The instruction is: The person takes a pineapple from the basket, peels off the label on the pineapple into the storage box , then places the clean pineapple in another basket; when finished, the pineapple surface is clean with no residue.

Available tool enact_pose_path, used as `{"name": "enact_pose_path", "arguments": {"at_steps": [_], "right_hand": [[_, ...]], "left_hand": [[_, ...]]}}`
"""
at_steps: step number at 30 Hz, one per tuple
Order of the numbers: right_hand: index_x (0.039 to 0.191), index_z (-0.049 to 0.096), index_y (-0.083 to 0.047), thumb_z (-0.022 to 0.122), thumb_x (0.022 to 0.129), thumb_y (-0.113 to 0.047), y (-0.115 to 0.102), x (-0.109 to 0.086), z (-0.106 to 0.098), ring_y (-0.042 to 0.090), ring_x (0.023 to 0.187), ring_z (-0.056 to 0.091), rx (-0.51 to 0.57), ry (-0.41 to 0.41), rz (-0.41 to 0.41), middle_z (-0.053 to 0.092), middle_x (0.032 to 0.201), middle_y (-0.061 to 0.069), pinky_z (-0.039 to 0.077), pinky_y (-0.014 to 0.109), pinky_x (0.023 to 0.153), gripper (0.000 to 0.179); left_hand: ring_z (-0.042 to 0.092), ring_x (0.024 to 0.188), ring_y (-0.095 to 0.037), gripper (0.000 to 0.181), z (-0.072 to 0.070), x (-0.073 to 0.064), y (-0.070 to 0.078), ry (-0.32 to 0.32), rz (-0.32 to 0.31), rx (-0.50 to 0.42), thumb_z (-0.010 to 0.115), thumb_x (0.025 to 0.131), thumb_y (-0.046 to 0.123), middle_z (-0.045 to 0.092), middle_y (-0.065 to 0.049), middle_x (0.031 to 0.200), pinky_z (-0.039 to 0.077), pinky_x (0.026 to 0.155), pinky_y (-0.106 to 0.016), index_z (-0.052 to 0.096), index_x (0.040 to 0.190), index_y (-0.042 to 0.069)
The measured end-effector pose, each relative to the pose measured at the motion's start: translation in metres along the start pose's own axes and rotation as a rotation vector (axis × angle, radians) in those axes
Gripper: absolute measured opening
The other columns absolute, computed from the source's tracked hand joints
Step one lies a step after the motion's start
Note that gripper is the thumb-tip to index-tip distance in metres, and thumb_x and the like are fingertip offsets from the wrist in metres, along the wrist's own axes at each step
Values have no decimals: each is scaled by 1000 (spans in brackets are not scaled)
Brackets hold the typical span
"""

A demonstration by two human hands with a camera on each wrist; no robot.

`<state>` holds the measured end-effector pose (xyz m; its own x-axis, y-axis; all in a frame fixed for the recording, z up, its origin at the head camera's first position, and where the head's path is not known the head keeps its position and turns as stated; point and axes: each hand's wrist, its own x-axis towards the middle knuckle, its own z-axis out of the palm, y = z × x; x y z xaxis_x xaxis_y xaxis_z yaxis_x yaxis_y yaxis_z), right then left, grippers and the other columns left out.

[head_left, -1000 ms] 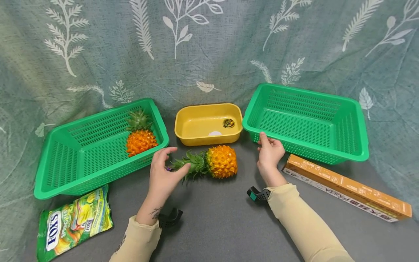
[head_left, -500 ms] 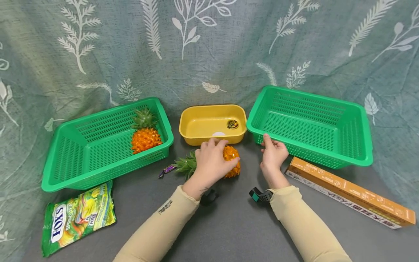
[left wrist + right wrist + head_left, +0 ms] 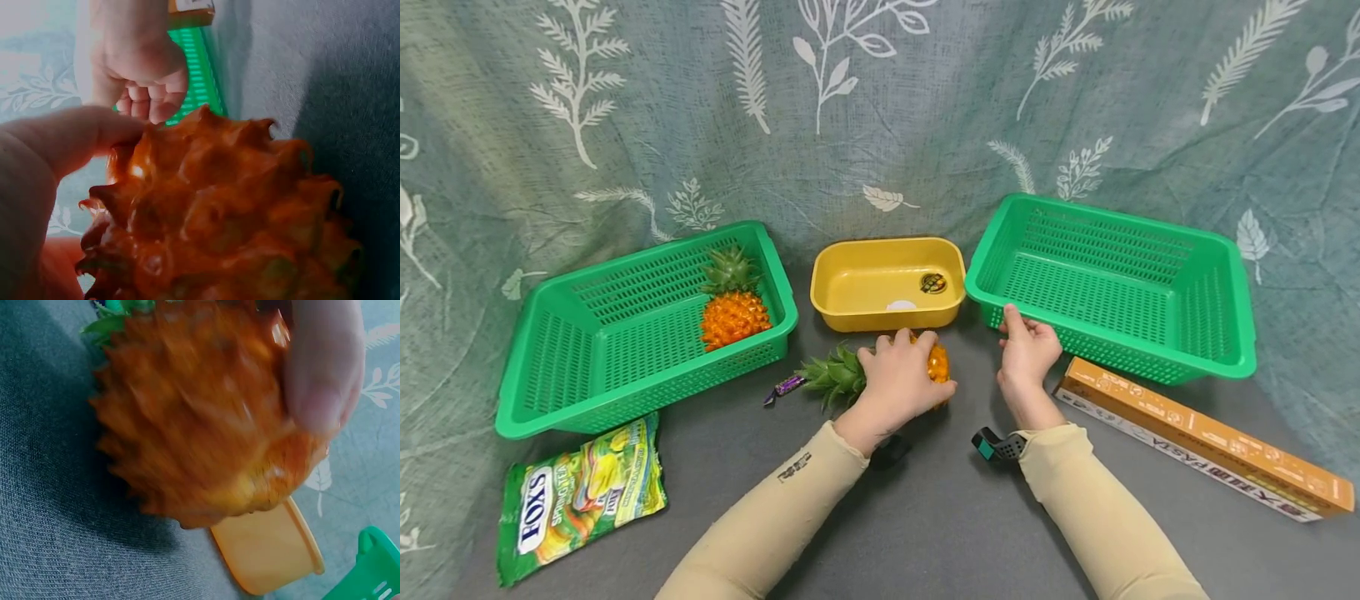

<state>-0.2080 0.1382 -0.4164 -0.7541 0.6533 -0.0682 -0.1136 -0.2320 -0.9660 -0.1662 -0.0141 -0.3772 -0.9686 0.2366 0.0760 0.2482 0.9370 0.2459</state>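
Observation:
My left hand (image 3: 901, 375) grips an orange pineapple (image 3: 939, 364) from above, its fingers over the far side and its thumb at the right end. The pineapple lies on its side, its green leaves (image 3: 835, 377) pointing left. In the left wrist view, the spiky orange body (image 3: 219, 206) fills the foreground with my thumb against it. My right hand (image 3: 1028, 354) holds the front rim of the right green basket (image 3: 1120, 350) at its left corner, thumb up at the rim and fingers curled below. Beside the leaf tips lies a small purple-wrapped candy (image 3: 790, 384).
A second pineapple (image 3: 735, 321) sits in the left green basket (image 3: 647, 383). Between the baskets stands a yellow tub (image 3: 887, 320). At the front left lies a FOX'S candy bag (image 3: 580, 500); a long orange pasta box (image 3: 1202, 437) lies at the right. A patterned curtain (image 3: 880, 125) hangs behind.
My left hand has moved right from the leaves onto the pineapple's body and now grips it, leaving the purple candy in sight. The right hand has stayed at the basket rim.

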Motion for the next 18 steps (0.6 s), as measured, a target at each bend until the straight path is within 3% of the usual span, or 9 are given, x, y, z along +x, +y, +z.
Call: {"name": "enact_pose_path", "arguments": {"at_steps": [9, 18], "right_hand": [[88, 58, -4, 67, 85, -21, 1, 1, 0, 21, 67, 57, 15, -6, 2, 58, 69, 0, 44, 20, 53, 20], [88, 58, -1, 67, 86, -19, -1, 0, 0, 21, 67, 57, 22, -12, -9, 57, 66, -3, 45, 22, 54, 20]], "left_hand": [[48, 94, -29, 44, -12, -16, -11, -114, 182, -35, 71, 71, 53, 56, -6, 106, 32, 75, -50, 57, 103, 26], [48, 92, -18, 27, -21, -28, -32, -205, 465, -101, 74, 73, 48, 59, 7, 96, 29, 76, -42, 55, 81, 29]]}}
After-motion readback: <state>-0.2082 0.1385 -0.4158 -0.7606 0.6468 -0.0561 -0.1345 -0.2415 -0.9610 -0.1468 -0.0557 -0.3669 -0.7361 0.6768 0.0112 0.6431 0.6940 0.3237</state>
